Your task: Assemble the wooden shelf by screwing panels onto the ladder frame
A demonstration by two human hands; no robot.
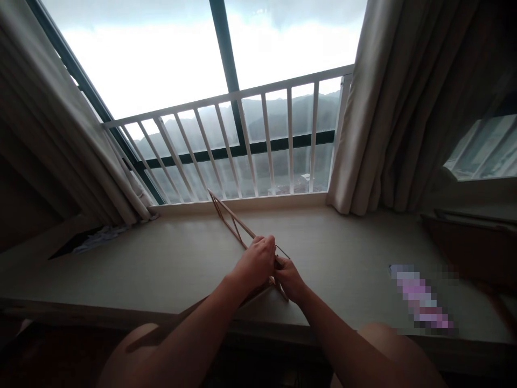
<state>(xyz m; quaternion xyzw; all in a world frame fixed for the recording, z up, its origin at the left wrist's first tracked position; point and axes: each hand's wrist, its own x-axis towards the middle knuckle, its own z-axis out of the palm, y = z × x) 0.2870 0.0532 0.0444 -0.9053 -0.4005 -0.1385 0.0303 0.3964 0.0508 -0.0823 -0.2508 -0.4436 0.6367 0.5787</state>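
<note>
A slim brown wooden frame [226, 220] of narrow bars stretches from my hands toward the window, its far end coming to a point. My left hand [258, 257] is closed round the near part of this frame. Just to its right, my right hand [288, 276] is closed, fingers pinched at the frame's joint; what lies inside them is hidden. A thin bent rod [283, 251] shows between the two hands, its ends unclear. Below the hands, more bars of the frame [283, 292] come down near the front edge of the sill.
The pale, wide window sill [339, 258] lies under the hands. White railing [291, 134] bars stand behind it, with curtains [363, 118] at both sides. A pixelated pink-purple item [422, 296] lies right, near a dark brown panel [468, 242]. Crumpled cloth [99, 237] lies left.
</note>
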